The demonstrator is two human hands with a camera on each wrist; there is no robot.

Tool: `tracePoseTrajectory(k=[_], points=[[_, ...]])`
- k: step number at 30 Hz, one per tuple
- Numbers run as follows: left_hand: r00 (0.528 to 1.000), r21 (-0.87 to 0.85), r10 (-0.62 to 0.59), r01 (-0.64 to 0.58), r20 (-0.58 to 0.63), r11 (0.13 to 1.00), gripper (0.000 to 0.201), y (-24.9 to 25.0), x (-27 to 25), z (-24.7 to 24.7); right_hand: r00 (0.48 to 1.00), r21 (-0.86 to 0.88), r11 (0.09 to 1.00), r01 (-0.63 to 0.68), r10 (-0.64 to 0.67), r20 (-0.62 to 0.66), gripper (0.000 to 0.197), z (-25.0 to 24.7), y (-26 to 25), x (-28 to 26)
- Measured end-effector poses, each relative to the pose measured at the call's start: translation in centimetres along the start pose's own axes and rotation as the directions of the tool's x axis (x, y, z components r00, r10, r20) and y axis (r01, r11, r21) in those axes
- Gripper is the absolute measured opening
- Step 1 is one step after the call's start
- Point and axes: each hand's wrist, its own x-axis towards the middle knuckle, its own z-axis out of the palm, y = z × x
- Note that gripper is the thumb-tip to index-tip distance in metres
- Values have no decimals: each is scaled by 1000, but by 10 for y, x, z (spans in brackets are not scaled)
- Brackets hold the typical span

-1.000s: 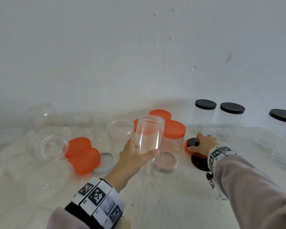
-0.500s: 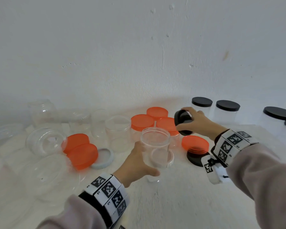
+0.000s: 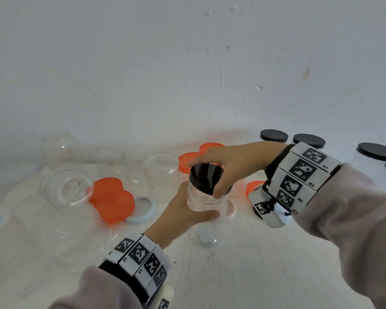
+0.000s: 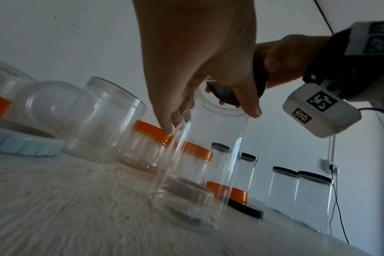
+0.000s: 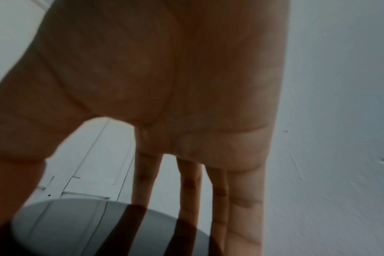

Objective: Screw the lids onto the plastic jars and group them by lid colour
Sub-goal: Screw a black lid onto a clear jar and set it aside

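A tall clear plastic jar stands upright on the white table, and my left hand grips it round its upper part. A black lid sits tilted on the jar's mouth, held between the thumb and fingers of my right hand. In the left wrist view the jar rises from the table with my left hand's fingers on its wall and the black lid at its rim. The right wrist view shows my palm above the lid's glossy top.
Jars with orange lids stand behind the held jar. Loose orange lids, a pale blue lid and several open clear jars lie to the left. Black-lidded jars stand at the back right; stacked orange and black lids lie right.
My right hand lifted a black lid from the stack on the right and carried it left onto the jar's mouth. My left hand brought the jar nearer and lower.
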Motion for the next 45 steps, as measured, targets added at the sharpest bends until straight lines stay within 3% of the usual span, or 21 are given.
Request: tracePoseTrajectory(k=[9, 16, 26, 45], points=[[1000, 14, -5, 5, -24, 1000, 77, -5, 2, 0, 992, -228, 973, -32, 59, 110, 85, -3, -14, 15], [997, 40, -64, 66, -50, 997, 86, -7, 3, -1, 991, -233, 972, -23, 52, 119, 87, -1, -11, 18], [997, 70, -53, 56, -50, 996, 92, -7, 4, -2, 989, -249, 969, 1, 36, 146, 86, -1, -13, 18], [994, 100, -54, 64, -98, 993, 82, -10, 4, -2, 992, -264, 957, -117, 127, 21, 79, 2, -23, 18]])
